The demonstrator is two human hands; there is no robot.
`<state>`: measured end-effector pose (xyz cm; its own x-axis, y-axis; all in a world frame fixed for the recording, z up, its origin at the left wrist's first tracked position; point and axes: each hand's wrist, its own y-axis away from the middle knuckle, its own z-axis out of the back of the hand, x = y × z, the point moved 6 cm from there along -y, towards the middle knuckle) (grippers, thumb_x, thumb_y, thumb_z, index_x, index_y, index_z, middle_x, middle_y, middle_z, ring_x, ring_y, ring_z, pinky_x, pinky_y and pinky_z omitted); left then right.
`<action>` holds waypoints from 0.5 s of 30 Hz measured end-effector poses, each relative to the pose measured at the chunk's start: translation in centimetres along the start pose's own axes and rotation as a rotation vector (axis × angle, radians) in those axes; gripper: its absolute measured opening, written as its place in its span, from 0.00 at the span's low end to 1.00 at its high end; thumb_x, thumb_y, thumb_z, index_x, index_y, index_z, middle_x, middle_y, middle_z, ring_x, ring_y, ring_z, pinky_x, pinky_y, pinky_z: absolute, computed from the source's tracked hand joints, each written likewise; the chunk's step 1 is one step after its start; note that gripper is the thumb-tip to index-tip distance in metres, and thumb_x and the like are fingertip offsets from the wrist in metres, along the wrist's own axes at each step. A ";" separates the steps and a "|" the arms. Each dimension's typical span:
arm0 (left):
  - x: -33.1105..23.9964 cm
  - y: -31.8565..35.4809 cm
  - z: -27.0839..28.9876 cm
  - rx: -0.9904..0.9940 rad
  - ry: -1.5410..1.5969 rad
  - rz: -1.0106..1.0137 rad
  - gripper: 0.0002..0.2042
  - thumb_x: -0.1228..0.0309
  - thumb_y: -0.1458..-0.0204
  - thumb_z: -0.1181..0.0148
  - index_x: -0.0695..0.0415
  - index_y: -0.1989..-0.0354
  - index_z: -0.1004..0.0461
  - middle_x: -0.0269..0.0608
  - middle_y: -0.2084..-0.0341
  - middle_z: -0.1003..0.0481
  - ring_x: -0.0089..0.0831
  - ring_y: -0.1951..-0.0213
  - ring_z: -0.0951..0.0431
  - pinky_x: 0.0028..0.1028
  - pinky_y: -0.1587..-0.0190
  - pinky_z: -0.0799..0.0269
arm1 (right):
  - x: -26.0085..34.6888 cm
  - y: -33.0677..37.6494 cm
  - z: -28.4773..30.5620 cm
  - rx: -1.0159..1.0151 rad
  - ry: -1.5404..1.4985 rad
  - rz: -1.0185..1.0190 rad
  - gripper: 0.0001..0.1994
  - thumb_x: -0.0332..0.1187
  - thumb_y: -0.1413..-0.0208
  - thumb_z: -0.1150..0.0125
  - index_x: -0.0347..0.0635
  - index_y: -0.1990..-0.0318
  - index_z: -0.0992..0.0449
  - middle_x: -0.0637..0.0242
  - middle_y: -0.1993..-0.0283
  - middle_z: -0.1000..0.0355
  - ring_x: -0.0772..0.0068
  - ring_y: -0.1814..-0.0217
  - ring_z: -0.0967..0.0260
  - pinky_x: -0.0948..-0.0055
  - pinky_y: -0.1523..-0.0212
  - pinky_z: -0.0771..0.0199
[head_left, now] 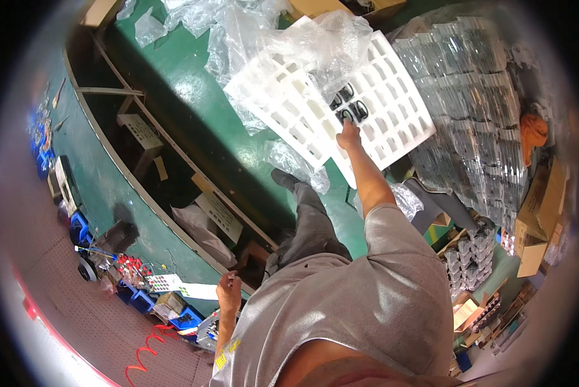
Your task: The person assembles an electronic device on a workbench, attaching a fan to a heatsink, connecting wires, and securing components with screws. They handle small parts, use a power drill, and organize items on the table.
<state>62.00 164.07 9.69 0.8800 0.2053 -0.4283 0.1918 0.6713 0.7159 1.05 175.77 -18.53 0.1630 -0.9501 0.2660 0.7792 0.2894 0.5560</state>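
R hand [348, 135] pinches near edge of white grid tray [392, 90] w/ 2 black parts [349, 103] in cells, L hand [228, 288] loosely curled by workbench, empty; tilted tray could spill parts.

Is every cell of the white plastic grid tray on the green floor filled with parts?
No: the white plastic grid tray holds only a few dark parts near the right hand.

White gridded foam tray [392, 97], tilted, few dark parts [349, 103] in cells
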 end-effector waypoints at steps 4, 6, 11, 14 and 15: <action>0.9 0.0 -0.7 0.031 0.021 -0.019 0.11 0.73 0.41 0.40 0.63 0.52 0.22 0.39 0.73 0.21 0.24 0.71 0.23 0.25 0.66 0.26 | 0.8 -1.8 0.4 -0.044 0.183 -0.039 0.23 0.29 0.44 0.41 0.50 0.40 0.30 0.49 0.36 0.38 0.44 0.34 0.39 0.46 0.40 0.28; 1.4 -0.2 -0.5 0.033 0.026 0.000 0.11 0.73 0.41 0.40 0.64 0.52 0.22 0.39 0.73 0.21 0.24 0.70 0.23 0.25 0.66 0.26 | 0.3 -2.9 0.6 -0.057 0.122 -0.060 0.17 0.30 0.45 0.39 0.43 0.47 0.24 0.49 0.39 0.35 0.44 0.35 0.36 0.47 0.39 0.28; 1.6 -0.8 0.6 0.038 0.049 0.044 0.11 0.73 0.41 0.40 0.65 0.52 0.22 0.39 0.72 0.21 0.23 0.70 0.23 0.25 0.65 0.27 | -0.7 -3.2 2.9 -0.226 -0.185 -0.043 0.15 0.34 0.55 0.33 0.35 0.61 0.22 0.47 0.57 0.22 0.47 0.50 0.23 0.55 0.48 0.23; 0.3 -0.9 1.2 0.048 0.049 0.039 0.13 0.73 0.41 0.40 0.66 0.51 0.22 0.41 0.70 0.20 0.24 0.67 0.22 0.25 0.62 0.26 | 0.5 0.1 4.5 -0.429 -0.502 0.096 0.16 0.37 0.58 0.30 0.36 0.67 0.26 0.54 0.71 0.25 0.52 0.64 0.24 0.58 0.59 0.24; -0.3 -1.3 1.2 0.046 0.058 0.002 0.13 0.72 0.41 0.40 0.66 0.50 0.23 0.42 0.68 0.20 0.25 0.65 0.21 0.25 0.60 0.26 | 1.5 1.5 4.8 -0.431 -0.590 0.128 0.14 0.32 0.57 0.32 0.37 0.67 0.30 0.60 0.70 0.28 0.61 0.67 0.28 0.64 0.61 0.26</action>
<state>62.01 162.32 9.52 0.8541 0.2485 -0.4569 0.2111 0.6373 0.7411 -0.46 175.31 -13.51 0.0114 -0.6563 0.7544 0.9642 0.2072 0.1657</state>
